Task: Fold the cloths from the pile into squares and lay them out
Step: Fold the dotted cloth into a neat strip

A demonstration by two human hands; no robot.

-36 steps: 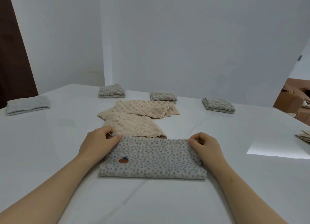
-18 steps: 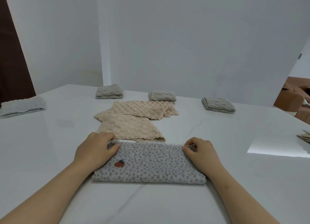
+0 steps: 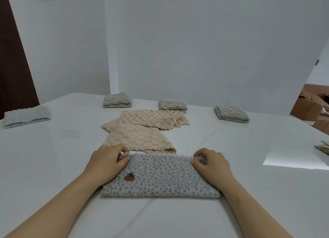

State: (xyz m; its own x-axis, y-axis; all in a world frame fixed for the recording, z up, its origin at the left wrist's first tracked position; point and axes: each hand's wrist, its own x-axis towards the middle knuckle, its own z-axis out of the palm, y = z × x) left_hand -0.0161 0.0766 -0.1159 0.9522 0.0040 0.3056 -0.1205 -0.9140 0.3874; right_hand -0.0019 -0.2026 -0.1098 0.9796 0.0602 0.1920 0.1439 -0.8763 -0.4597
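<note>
We see a white table (image 3: 53,166) that spreads under both forearms and far out past the hands. On it, between the two hands, lies the spotted grey cloth (image 3: 160,177), folded into a long band whose near fold runs from wrist to wrist. Just beyond the fingertips, not quite touching the band's far edge, we find the pile of beige cloths (image 3: 142,131), loose and overlapping. Further out from the hands sit four folded grey squares: one (image 3: 26,116) far off to the left hand's side, two (image 3: 116,100) (image 3: 172,104) straight ahead behind the pile, and one (image 3: 231,114) ahead of the right hand. The left hand (image 3: 106,164) pinches the band's far left corner, thumb on top and fingers curled over the edge. The right hand (image 3: 212,166) grips the far right corner the same way. Beside the left hand's thumb we note a small orange motif (image 3: 129,177) on the cloth.
</note>
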